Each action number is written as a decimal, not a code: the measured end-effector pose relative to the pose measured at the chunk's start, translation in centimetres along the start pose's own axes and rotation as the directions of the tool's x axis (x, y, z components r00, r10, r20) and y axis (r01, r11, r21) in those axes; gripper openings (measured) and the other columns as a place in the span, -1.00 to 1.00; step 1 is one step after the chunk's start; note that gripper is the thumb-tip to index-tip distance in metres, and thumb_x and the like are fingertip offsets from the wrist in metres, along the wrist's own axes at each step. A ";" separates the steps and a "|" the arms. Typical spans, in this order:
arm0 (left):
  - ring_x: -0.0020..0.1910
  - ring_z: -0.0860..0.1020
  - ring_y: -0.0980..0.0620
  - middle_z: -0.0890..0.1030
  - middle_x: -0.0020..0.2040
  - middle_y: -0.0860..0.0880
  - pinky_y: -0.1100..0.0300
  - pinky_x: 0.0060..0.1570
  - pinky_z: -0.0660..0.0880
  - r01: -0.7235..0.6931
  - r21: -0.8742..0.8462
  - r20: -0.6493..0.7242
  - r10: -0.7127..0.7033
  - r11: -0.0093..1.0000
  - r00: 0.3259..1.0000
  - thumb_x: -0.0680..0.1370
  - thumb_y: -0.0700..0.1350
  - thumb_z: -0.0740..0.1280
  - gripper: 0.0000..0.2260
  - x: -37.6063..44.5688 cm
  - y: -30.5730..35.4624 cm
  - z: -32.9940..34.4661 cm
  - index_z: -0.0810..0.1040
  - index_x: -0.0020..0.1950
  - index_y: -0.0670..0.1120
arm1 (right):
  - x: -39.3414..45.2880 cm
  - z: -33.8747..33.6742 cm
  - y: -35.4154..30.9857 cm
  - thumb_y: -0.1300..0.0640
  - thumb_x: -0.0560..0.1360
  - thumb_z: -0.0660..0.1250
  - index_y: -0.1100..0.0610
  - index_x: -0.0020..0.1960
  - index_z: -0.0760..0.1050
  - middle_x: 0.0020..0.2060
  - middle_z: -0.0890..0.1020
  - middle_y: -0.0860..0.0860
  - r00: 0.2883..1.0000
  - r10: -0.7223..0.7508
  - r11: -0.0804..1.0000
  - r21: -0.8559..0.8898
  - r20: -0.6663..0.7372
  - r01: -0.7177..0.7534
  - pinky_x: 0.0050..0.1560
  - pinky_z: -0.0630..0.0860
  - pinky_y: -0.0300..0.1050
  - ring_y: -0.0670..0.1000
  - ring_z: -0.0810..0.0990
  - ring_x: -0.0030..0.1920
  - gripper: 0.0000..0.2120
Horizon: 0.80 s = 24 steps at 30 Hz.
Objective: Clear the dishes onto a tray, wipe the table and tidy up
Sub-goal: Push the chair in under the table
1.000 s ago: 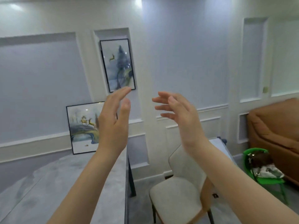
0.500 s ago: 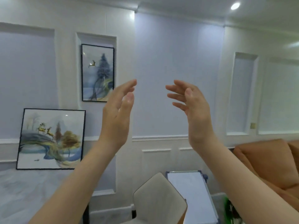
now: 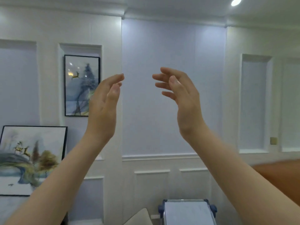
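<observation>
Both of my hands are raised in front of the wall, palms facing each other with a gap between them. My left hand (image 3: 103,108) has its fingers nearly straight and holds nothing. My right hand (image 3: 183,101) has relaxed, slightly bent fingers and is empty too. No dishes or tray show in the head view. Only a sliver of the grey table (image 3: 6,208) appears at the lower left edge.
A framed picture (image 3: 30,159) leans on the wall at the table's far end, and another picture (image 3: 78,85) hangs above it. A chair back (image 3: 139,218) and a whiteboard (image 3: 188,213) sit at the bottom. An orange sofa (image 3: 282,174) is at the right.
The view has tilted upward from the table and chair to the wall and ceiling. Both hands stay raised, apart and empty.
</observation>
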<state>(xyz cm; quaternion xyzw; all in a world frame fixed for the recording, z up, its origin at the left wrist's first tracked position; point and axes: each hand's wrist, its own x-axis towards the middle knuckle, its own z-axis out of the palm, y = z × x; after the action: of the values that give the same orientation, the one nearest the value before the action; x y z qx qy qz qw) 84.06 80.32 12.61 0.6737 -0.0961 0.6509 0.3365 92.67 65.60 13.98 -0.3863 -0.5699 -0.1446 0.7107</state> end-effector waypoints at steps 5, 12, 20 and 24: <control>0.18 0.51 0.14 0.54 0.19 0.06 0.07 0.20 0.44 0.028 0.120 -0.036 -0.024 0.992 0.999 0.52 0.13 0.09 -0.64 -1.5 -2.1 7.2 0.48 0.22 0.04 | 1.2 -8.2 4.9 0.11 0.52 0.12 0.19 0.17 0.46 0.04 0.62 0.07 0.998 -0.012 0.994 0.113 0.060 0.005 -0.01 0.47 -0.34 -0.05 0.59 0.07 -0.70; 0.17 0.53 0.11 0.57 0.20 0.01 0.07 0.16 0.47 0.209 0.128 -0.186 -0.184 0.969 0.965 0.53 0.06 0.06 -0.65 -2.4 -5.4 17.6 0.49 0.20 -0.02 | 2.1 -17.9 13.9 0.07 0.51 0.14 0.01 0.11 0.47 -0.01 0.62 -0.09 0.987 0.081 0.979 0.177 0.136 -0.105 0.10 0.44 -0.17 -0.13 0.57 0.06 -0.78; 0.20 0.52 0.07 0.57 0.16 0.07 0.03 0.20 0.46 0.147 0.422 -0.116 -0.107 0.895 0.987 0.53 0.12 0.07 -0.72 -1.9 -11.1 19.0 0.51 0.09 0.13 | 3.1 -18.5 24.7 0.05 0.49 0.14 -0.07 0.08 0.46 0.00 0.62 -0.08 0.966 0.131 0.942 0.277 0.225 -0.192 0.12 0.44 -0.08 -0.08 0.57 0.06 -0.79; 0.20 0.52 0.09 0.56 0.17 0.02 -0.01 0.24 0.44 0.136 0.498 -0.115 -0.091 0.857 0.989 0.54 0.07 0.08 -0.69 -1.9 -15.1 18.5 0.51 0.15 0.03 | 3.9 -17.6 29.1 0.04 0.50 0.13 -0.04 0.13 0.46 0.04 0.61 -0.08 0.962 0.136 0.937 0.286 0.236 -0.202 0.14 0.44 -0.07 -0.07 0.57 0.10 -0.75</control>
<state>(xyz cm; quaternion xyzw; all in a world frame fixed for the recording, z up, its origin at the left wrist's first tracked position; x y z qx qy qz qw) 107.37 80.41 7.24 0.7136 0.1319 0.6611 0.1904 124.93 73.12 5.45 -0.3320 -0.6227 0.0499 0.7068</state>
